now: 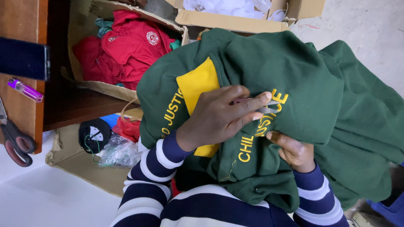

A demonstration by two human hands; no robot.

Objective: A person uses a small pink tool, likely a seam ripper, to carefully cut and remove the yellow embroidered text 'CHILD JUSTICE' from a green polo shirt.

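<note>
1. Head view: left hand (219, 120) pinches small metal snips (263, 108) against yellow embroidered lettering (256, 130) on green sweatshirt (294, 84).
2. Right hand (294, 151) grips the sweatshirt fold just below.
3. Cardboard box (84, 33) of red garments (126, 48) beyond left hand; scissors (14, 141), purple lighter (25, 89) on tabletop (21, 17) far left.

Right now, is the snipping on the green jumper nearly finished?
Done: the yellow stitched letters look complete. In hand: the left hand works small snips at the lettering while the right hand grips the green jumper. Left: one loose yellow thread near the hem.
</note>
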